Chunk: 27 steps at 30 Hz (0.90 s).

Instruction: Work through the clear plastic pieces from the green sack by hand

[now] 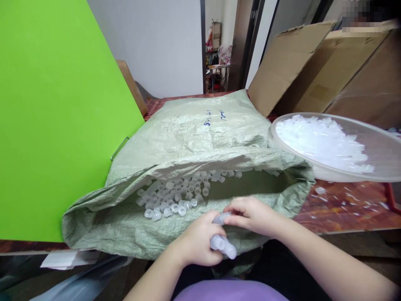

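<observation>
Several translucent white plastic tubes (229,250) are wrapped in the fingers of my left hand (200,240), their rounded ends sticking out below. My right hand (250,213) pinches a piece at the top of the left fist, a small cloudy plastic cap or tube (222,218). Both hands are close together in front of the open mouth of a pale green woven sack (125,234). Inside the sack lie many small translucent cylindrical caps (178,194), mostly heaped on the left side. What the right fingertips press on is partly hidden.
On the right stands a wide translucent basin (338,177) heaped with white plastic pieces (322,140). Open cardboard boxes (294,62) rise behind it. A large bright green panel (62,117) blocks the left. White scraps dot the red patterned table (341,209).
</observation>
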### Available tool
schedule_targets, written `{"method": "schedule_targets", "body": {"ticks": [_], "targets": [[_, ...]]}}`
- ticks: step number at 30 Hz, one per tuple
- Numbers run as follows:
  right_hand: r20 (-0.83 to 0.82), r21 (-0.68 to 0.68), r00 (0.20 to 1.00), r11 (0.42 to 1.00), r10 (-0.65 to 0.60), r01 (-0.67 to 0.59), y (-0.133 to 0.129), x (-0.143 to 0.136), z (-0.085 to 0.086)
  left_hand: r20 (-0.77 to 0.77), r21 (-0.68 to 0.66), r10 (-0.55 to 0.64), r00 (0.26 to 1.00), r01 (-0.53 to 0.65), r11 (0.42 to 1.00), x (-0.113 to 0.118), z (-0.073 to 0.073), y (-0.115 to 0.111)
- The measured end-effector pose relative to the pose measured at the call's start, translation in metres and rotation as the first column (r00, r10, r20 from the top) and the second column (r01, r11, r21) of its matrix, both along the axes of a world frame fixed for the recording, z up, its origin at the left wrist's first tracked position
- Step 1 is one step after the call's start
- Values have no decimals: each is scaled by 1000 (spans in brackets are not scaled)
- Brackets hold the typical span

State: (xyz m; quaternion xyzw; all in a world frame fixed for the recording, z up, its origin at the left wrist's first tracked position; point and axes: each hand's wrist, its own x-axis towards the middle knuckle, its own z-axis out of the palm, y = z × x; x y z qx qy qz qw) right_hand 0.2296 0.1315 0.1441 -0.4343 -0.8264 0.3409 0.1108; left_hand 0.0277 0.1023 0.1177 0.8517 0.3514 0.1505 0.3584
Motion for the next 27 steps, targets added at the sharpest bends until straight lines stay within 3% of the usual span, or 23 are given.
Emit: {"method": "schedule_targets", "body": {"ticks": [3,6,8,11,16,20,25,27], "targets": [[31,-78,985,982,-170,172,-5,-4,-7,-3,-8,-1,1000,1,1000,1,-1,0],[-127,-43,988,995,-89,85,-12,-1,-10,4,-22,-9,1000,9,1000,2,2,2],[-137,-51,990,998,-36,29,-15,1,-10,-14,-15,-20,1000,20,1000,3,3,3],[-5,-84,988,985,-152,151,-18,2,-11,-28,-5,-26,999,26,1000,3,3,4],[-98,-10,986,991,-135,134,-21,-3,-14,-6,-5,-6,1000,6,1000,3,-1,2],[-41,-76,957,956,-286,283,-24,-6,-18,-26,-5,-1,1000,1,1000,4,-3,2],[-142,17,983,993,-116,119,-25,-6,-17,5,-8,-3,1000,3,1000,4,-3,3],[-105,4,983,988,-153,154,-25,-11,-14,-11,3,7,1000,-7,1000,4,-5,3]]}}
